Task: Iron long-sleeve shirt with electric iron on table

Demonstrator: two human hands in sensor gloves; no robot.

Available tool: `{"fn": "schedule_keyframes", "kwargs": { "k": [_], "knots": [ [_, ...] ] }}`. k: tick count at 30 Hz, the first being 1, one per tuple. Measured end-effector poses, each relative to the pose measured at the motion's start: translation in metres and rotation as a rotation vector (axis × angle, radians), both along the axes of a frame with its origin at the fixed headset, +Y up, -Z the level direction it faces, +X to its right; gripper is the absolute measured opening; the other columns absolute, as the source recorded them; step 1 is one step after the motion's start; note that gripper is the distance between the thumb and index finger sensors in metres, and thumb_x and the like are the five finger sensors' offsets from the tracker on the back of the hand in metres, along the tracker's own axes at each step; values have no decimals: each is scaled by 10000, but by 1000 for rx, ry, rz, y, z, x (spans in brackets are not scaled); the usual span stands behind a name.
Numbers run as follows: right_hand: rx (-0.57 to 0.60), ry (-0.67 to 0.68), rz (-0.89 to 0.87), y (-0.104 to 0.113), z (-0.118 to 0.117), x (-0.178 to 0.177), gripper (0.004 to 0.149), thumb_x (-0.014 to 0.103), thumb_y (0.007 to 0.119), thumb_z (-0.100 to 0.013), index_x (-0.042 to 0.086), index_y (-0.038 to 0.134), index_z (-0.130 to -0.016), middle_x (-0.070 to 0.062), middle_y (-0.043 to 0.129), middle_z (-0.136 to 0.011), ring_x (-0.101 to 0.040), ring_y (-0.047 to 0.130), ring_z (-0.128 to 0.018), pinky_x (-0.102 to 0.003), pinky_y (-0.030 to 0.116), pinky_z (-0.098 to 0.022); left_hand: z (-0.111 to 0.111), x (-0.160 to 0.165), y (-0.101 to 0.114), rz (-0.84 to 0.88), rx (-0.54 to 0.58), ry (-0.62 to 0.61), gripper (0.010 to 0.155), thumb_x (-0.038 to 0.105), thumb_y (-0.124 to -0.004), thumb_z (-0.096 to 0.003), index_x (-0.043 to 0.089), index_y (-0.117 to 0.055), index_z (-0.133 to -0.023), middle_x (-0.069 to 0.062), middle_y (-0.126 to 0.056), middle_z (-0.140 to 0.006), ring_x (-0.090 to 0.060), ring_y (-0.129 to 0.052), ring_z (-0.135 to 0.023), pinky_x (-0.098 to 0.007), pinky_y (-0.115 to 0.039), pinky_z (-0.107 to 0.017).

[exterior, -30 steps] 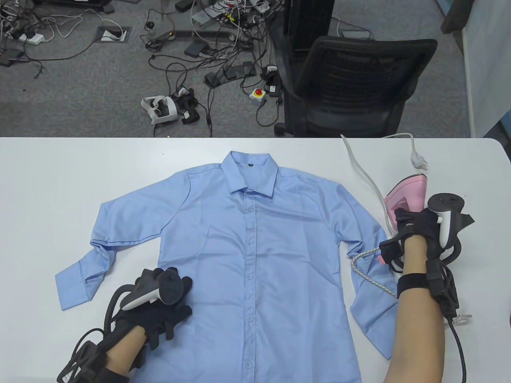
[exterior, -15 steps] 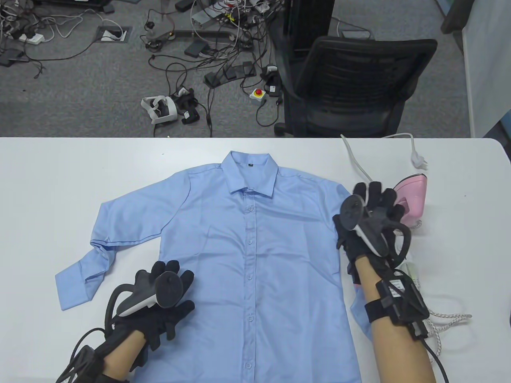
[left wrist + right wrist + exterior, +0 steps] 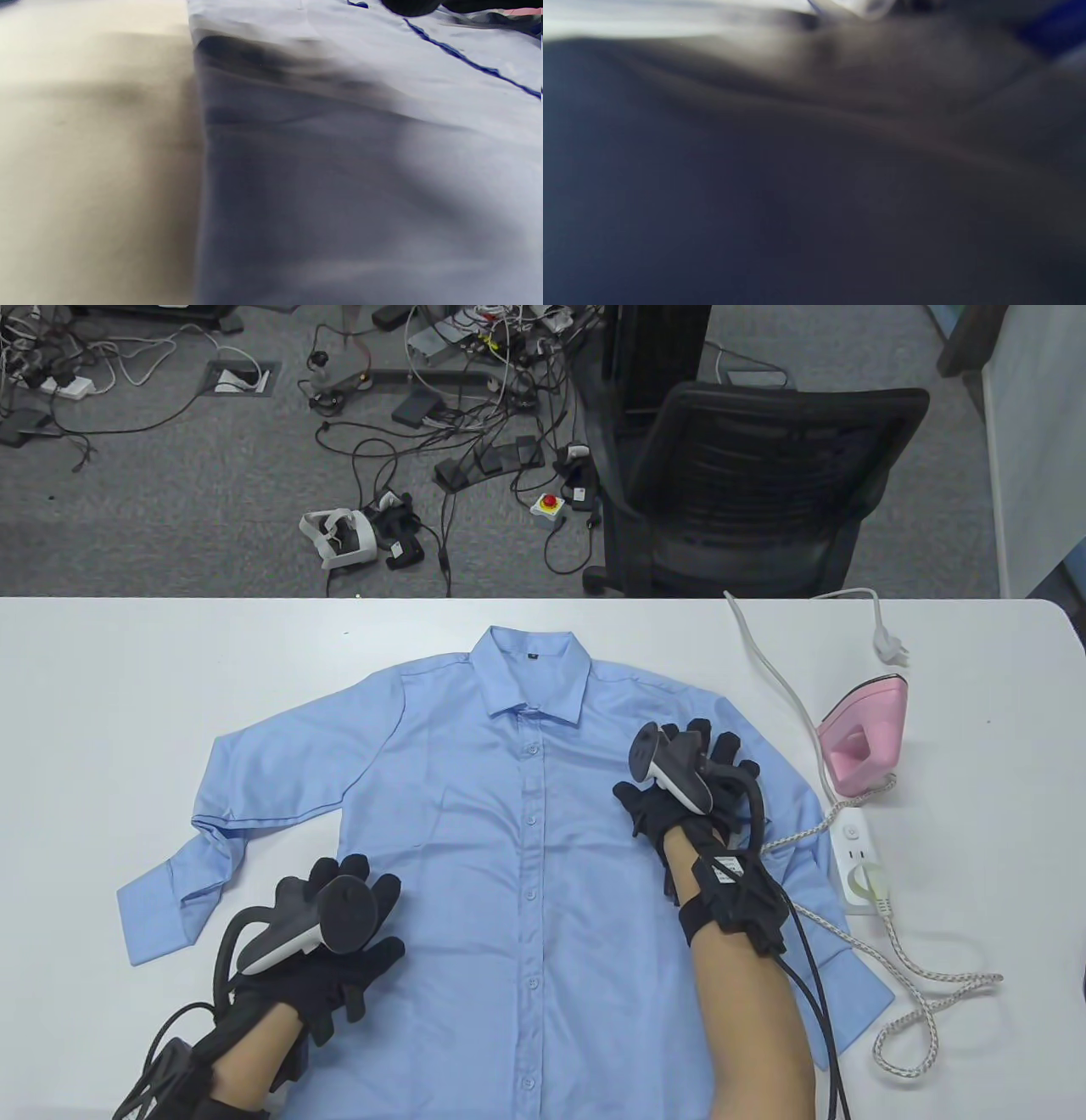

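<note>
Right hand moved off the iron onto the shirt.

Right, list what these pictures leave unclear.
- Right wrist view: dark blur, nothing identifiable.
- Left wrist view: shirt edge blurred and shadowed.
- Table view: right hand and forearm hide part of the shirt's sleeve.
- Iron: controls too small to read.

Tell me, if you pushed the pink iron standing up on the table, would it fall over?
Probably, with a firm push. The pink electric iron stands upright on its narrow heel on the white table, so it looks tippy. Its braided cord runs to the white power strip and could tug it. It likely feels heavy for its size.
</note>
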State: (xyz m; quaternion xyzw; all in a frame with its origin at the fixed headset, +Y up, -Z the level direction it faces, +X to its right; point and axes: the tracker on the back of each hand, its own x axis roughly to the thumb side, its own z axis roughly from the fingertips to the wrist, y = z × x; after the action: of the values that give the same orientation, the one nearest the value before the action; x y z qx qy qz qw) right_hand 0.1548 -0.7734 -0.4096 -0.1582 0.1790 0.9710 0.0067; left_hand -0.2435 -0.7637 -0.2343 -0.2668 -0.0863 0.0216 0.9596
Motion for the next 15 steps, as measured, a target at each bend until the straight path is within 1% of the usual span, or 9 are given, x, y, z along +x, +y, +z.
{"fn": "schedule_keyframes", "kwargs": {
  "k": [2, 3, 4, 5, 7, 8, 9, 11, 15],
  "knots": [
    [9, -142, -193, -7, -3, 10, 936, 774, 473, -274, 314, 72, -983, -105, -51, -1013, -536, 129, -969, -702, 292, -644, -1, 0, -3, -11, -18, 5, 690, 654, -546, -513, 442, -194, -1068, -14, 12, -1169, -344, -29, -1065, -609, -59, -708],
    [19, -193, -300, -12, -5, 16, 939, 778, 482, -272, 301, 112, -991, -129, 5, -1022, -527, 129, -951, -701, 271, -624, -2, 0, -5, -19, -35, 9, 684, 654, -545, -513, 449, -200, -1067, -10, 14, -1169, -346, -29, -1065, -609, -57, -707],
    [-4, -214, -328, -13, -5, 16, 945, 777, 489, -277, 291, 116, -996, -143, 21, -1024, -508, 74, -940, -694, 227, -615, -3, 0, -8, -25, -48, 10, 678, 652, -546, -514, 458, -206, -1067, -12, 13, -1169, -346, -28, -1065, -609, -56, -706],
    [-15, -205, -317, -13, -5, 14, 947, 779, 489, -276, 288, 116, -996, -150, 38, -1027, -508, 60, -937, -698, 216, -614, -3, 0, -10, -26, -57, 8, 674, 650, -547, -514, 459, -213, -1067, -10, 11, -1169, -343, -28, -1065, -608, -55, -706],
    [-57, -110, -242, -12, -4, 0, 946, 795, 464, -275, 294, 111, -995, -162, 78, -1029, -532, 103, -931, -707, 267, -611, -3, 2, -14, -20, -100, 5, 672, 650, -545, -515, 461, -213, -1068, -11, 10, -1171, -341, -24, -1064, -607, -48, -703],
    [-73, -86, -245, -12, -3, -6, 935, 796, 463, -277, 311, 112, -995, -161, 78, -1028, -531, 110, -934, -707, 273, -611, -3, 3, -16, -14, -111, 2, 670, 650, -544, -516, 462, -212, -1068, -11, 8, -1172, -342, -26, -1064, -606, -49, -703],
    [-108, -45, -265, -12, 2, -20, 917, 791, 477, -280, 337, 125, -996, -165, 50, -1022, -539, 85, -925, -711, 270, -609, -2, 5, -17, -6, -124, 0, 671, 653, -541, -516, 462, -212, -1069, -16, 4, -1175, -346, -28, -1065, -607, -54, -705],
    [-137, 18, -264, -11, 13, -41, 918, 787, 492, -284, 334, 124, -993, -173, 37, -1014, -548, 69, -917, -723, 269, -600, -1, 8, -20, -4, -146, -11, 675, 655, -541, -516, 455, -214, -1072, -20, -5, -1180, -353, -19, -1062, -609, -56, -703],
    [-165, 178, -218, -9, 48, -93, 959, 796, 532, -275, 300, 144, -998, -179, 67, -1017, -564, 99, -921, -730, 322, -593, 0, 10, -23, -28, -143, -18, 686, 657, -538, -517, 448, -184, -1065, -25, 10, -1171, -360, -8, -1052, -610, -56, -702]
  ]
}}
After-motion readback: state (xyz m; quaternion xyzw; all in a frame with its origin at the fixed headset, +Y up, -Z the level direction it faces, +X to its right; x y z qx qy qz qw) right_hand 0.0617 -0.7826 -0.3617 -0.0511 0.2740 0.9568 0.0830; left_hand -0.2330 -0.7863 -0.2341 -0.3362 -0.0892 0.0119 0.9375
